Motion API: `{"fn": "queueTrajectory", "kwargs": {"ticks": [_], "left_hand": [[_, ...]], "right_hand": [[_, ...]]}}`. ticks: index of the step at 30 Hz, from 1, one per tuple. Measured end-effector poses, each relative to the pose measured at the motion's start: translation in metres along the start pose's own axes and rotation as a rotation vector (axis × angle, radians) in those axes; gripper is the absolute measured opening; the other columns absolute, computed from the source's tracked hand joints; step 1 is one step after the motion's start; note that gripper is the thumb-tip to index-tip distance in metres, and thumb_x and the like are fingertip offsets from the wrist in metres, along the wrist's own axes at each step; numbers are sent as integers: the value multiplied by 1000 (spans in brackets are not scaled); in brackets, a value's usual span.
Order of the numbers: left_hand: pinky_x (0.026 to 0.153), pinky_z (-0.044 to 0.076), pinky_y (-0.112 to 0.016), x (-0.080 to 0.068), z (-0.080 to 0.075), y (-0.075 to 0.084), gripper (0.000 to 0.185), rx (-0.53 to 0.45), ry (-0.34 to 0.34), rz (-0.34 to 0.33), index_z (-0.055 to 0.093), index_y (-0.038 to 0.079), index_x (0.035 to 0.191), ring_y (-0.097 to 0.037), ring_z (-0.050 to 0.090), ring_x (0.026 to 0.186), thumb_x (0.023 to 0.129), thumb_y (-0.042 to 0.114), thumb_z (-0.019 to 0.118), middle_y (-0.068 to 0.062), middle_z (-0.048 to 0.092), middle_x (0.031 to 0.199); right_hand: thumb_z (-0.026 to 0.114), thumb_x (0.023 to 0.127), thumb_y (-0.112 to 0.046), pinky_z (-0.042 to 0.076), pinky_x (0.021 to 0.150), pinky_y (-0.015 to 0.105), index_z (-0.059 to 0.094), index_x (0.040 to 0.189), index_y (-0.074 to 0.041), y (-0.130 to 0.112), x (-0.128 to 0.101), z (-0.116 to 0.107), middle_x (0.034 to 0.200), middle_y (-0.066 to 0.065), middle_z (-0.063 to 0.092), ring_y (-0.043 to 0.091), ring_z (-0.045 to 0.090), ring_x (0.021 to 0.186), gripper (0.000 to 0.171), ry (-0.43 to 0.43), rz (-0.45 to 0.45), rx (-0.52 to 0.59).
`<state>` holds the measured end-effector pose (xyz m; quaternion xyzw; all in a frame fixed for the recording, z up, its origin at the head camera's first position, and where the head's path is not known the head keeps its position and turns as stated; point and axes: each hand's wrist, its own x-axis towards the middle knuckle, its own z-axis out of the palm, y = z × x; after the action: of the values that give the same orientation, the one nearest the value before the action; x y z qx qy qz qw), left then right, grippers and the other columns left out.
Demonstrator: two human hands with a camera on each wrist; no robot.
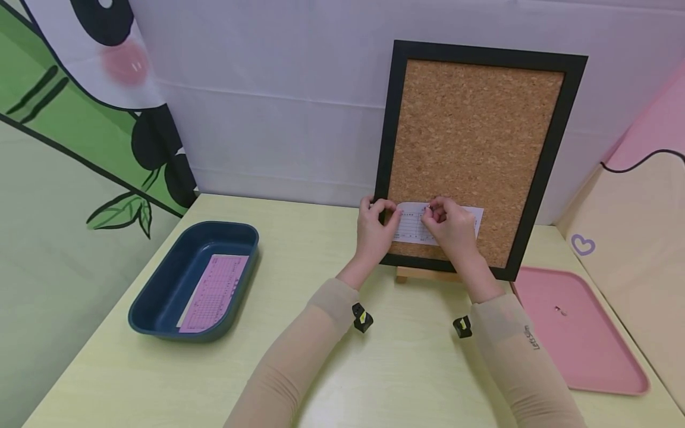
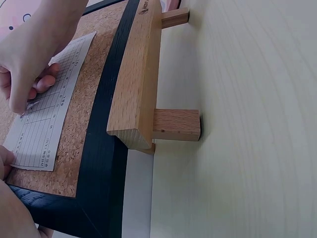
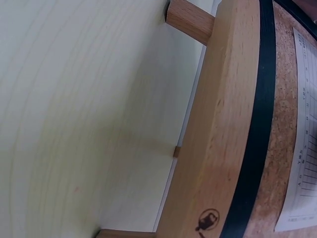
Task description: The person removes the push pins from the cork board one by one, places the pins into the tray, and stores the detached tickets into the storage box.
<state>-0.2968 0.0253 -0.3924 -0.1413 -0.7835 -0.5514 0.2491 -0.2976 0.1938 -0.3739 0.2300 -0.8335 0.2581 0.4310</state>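
A white printed paper form (image 1: 412, 223) lies against the lower part of a black-framed cork board (image 1: 476, 131). At the form's left end, my left hand (image 1: 376, 229) pinches its edge between thumb and index finger, the other fingers by the frame's left side. My right hand (image 1: 452, 229) is over the form's middle, pinching a small clear push pin (image 2: 32, 104) against the paper. The pin is mostly hidden by the fingers. In the right wrist view only part of the form (image 3: 302, 183) shows; both hands are out of that view.
A wooden easel stand (image 2: 136, 74) supports the board. To the left, a dark blue basin (image 1: 144, 303) holds pink printed slips (image 1: 216, 291). A pink tray (image 1: 594, 351) with small clear pieces (image 1: 560, 311) lies at the right, partly behind the right sleeve.
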Motion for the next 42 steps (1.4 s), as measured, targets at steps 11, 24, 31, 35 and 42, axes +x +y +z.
{"fn": "queueTrajectory", "kwargs": {"ticks": [11, 24, 31, 35, 42], "left_hand": [[96, 44, -36, 0, 1, 0, 9, 11, 6, 7, 64, 10, 90, -25, 47, 114, 90, 19, 64, -12, 47, 116], [101, 41, -37, -5, -1, 5, 12, -9, 28, -49, 63, 9, 87, -27, 41, 125, 90, 20, 64, -13, 41, 133], [102, 38, -39, -9, -7, 14, 12, 33, 58, -54, 64, 11, 84, -24, 34, 126, 89, 21, 66, -10, 37, 140], [101, 33, -46, -9, -14, 18, 11, 80, 64, -10, 65, 12, 83, -25, 33, 126, 89, 22, 66, -11, 39, 138], [95, 33, -42, -8, -31, 25, 13, 179, 48, 94, 66, 12, 83, -24, 40, 114, 89, 23, 65, -7, 51, 119]], "right_hand": [[66, 76, 5, 51, 50, 34, 62, 82, 7, 4, -1, -1, 66, 17, 64, 22, 60, 53, 7, 37, -27, 55], [65, 83, 1, 53, 53, 38, 63, 87, 6, 1, -1, -4, 73, 18, 66, 24, 61, 58, 7, 91, 35, 21], [65, 83, 0, 52, 52, 39, 65, 88, 5, -2, 1, -16, 74, 17, 67, 24, 62, 58, 7, 89, 42, 9], [64, 84, -2, 51, 54, 25, 65, 87, 4, -5, 2, -29, 73, 16, 67, 22, 62, 57, 7, 66, 31, 13], [65, 82, 1, 36, 62, 1, 65, 86, 4, -7, 4, -51, 73, 15, 67, 18, 61, 57, 6, 56, -9, 51]]}}
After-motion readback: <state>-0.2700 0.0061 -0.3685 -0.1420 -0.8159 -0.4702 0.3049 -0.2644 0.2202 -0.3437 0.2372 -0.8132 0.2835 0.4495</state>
